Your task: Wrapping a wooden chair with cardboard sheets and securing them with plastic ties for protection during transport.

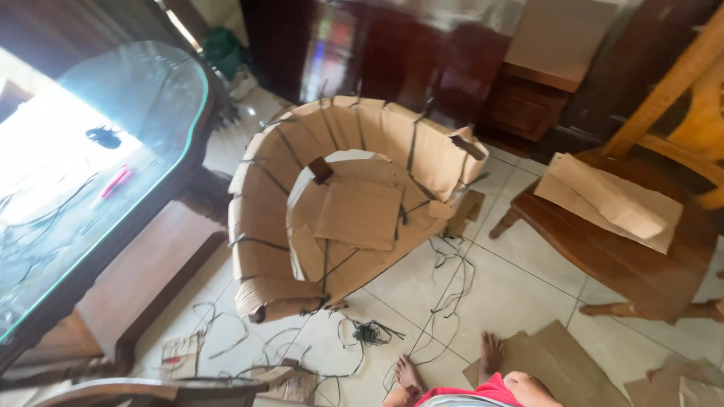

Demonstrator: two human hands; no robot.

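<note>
The curved armchair wrapped in brown corrugated cardboard and bound with dark plastic straps stands on the pale tiled floor at the centre of the scene, just beyond the person's bare feet.

Handling, as a judgement: the piece is probably bulky and fairly heavy, since a rigid frame appears to lie under the wrapping. The cardboard skin is matte, dry and easily dented or torn. Several straps hang slack or cut, so they are unreliable as handles. The rolled left arm end and the upper back rim offer the firmest purchase; the loose flat cardboard sheet lying in the seat would slide off if the chair were tilted.

Neither hand is in view, so the state of the fingers cannot be told; only the feet and a knee above red shorts show at the near edge.

Cut dark strap lengths lie tangled on the tiles near the chair. Flat cardboard offcuts lie near right. A dark wooden chair holding a folded cardboard piece stands right. A glass-topped wooden table occupies the left. Dark wooden cabinets stand far.
</note>
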